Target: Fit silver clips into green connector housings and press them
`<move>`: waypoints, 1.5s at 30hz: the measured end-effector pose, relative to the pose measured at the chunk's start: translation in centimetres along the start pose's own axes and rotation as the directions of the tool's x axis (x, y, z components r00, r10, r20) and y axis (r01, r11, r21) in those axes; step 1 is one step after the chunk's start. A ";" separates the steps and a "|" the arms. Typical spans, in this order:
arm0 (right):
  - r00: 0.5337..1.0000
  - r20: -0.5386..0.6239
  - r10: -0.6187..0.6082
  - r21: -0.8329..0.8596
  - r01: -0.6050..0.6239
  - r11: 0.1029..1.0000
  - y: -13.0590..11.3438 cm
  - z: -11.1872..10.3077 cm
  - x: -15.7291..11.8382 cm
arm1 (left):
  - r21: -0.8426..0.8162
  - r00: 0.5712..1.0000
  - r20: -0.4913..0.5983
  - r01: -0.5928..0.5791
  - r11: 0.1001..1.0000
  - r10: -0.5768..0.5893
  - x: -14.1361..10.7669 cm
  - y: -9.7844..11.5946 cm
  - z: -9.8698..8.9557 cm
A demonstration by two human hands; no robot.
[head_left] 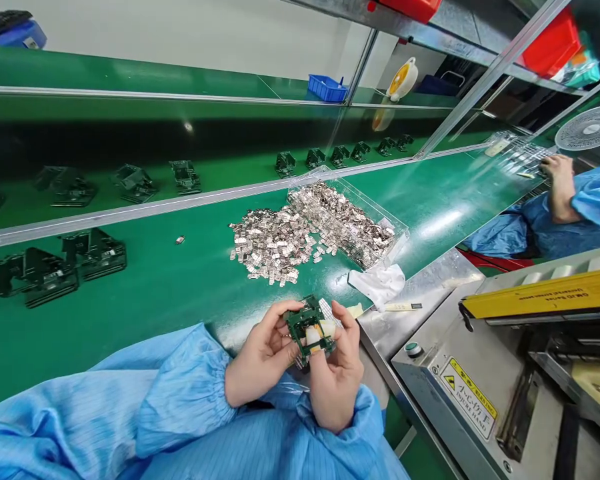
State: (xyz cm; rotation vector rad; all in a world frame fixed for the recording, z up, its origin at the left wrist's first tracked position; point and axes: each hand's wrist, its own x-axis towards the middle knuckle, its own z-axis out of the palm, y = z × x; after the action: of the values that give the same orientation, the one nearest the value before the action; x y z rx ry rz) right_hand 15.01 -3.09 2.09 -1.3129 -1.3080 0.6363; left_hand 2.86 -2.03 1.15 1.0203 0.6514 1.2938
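Note:
Close to my body, both hands hold a green circuit board panel with cut-out openings, tilted up over the bench edge. My left hand pinches its left side between thumb and fingers. At the right side, my right hand grips it, and a pale covering shows on a fingertip behind an opening. Part of the panel lies hidden behind my fingers. Beyond my hands lies a heap of small silvery metal pieces, beside a clear plastic tray filled with more of them.
Dark green board panels lie on the green bench at left. A white cloth rests by the metal edge. A machine with a yellow bar stands at right. Farther off, a co-worker's hand reaches over clear trays.

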 end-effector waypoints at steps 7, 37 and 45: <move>1.000 -0.030 0.007 0.016 -0.006 1.000 0.7 0.8 -0.7 | 0.104 0.999 -0.052 0.002 0.995 0.004 0.0 -0.2 -0.2; 0.964 0.092 0.249 0.193 -0.262 0.945 0.7 0.3 -1.1 | 0.243 0.989 -0.112 0.118 0.963 -0.094 -0.7 -0.3 -0.3; 0.923 0.140 0.358 0.360 -0.384 0.850 0.0 0.5 -0.5 | 0.227 0.987 -0.122 0.134 0.965 -0.109 -0.6 0.0 -0.3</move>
State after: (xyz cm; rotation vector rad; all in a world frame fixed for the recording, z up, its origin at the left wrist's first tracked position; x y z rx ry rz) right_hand 14.43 -3.39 1.82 -1.2300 -0.9183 1.1561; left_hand 2.51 -2.51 0.89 1.0878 0.9543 1.1896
